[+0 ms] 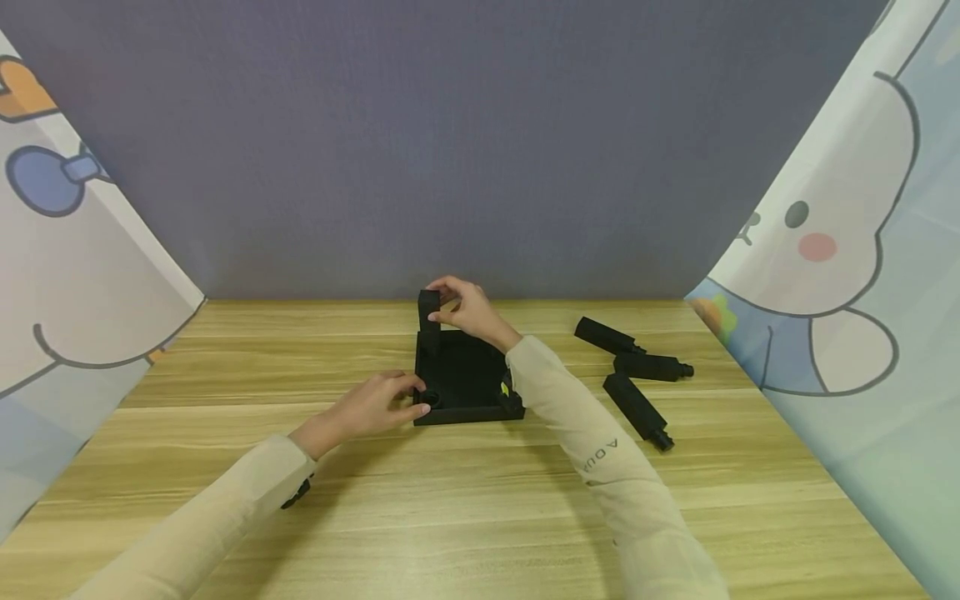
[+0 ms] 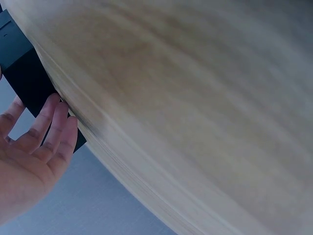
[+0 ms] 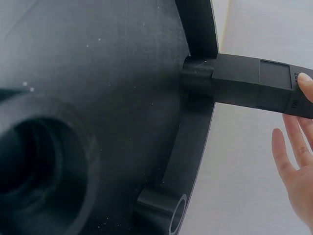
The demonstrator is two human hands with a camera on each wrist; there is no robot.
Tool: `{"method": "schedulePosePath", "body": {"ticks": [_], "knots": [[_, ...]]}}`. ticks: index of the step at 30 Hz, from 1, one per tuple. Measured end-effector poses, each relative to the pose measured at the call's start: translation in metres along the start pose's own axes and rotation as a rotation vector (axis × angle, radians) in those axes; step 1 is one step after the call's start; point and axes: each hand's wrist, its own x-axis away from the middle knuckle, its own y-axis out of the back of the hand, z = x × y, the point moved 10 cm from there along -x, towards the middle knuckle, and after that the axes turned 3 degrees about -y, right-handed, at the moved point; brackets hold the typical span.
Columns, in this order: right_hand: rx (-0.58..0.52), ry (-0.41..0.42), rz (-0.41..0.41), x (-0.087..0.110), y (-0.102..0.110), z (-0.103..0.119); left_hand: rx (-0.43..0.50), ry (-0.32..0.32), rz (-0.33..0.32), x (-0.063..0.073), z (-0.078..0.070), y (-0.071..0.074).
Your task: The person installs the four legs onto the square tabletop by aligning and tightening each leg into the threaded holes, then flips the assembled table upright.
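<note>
A black square base [image 1: 468,367] with raised edges and round corner sockets lies on the wooden table. At its far left corner a black square leg [image 1: 429,310] stands upright, its lower end in the corner socket. My right hand [image 1: 468,310] pinches the upper part of this leg between thumb and fingers; numbers show on the leg [image 3: 244,81] in the right wrist view. My left hand [image 1: 375,406] grips the base's near left corner beside a round socket [image 1: 431,398]. In the left wrist view its fingers [image 2: 61,117] lie against the dark outer wall.
Three more black legs, a far one [image 1: 603,335], a middle one [image 1: 651,367] and a near one [image 1: 636,408], lie at the right with threaded-looking ends. A small dark object [image 1: 296,493] is partly hidden by the left sleeve. A grey panel [image 1: 450,167] rises behind the table.
</note>
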Motion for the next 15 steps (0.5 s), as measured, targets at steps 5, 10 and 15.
{"method": "schedulePosePath", "body": {"ticks": [5,10,15], "knots": [[0.007,-0.019,-0.029,0.0008,-0.0007,-0.0009,-0.003,-0.006,-0.003,0.0000,-0.0001,-0.0002],[0.032,-0.038,-0.061,0.0011,-0.0012,-0.0001,-0.002,-0.006,-0.003,-0.0005,0.0007,-0.0007],[0.047,-0.041,-0.077,0.0004,-0.0017,-0.0009,0.003,0.000,-0.001,-0.0009,0.0002,0.0001]]}}
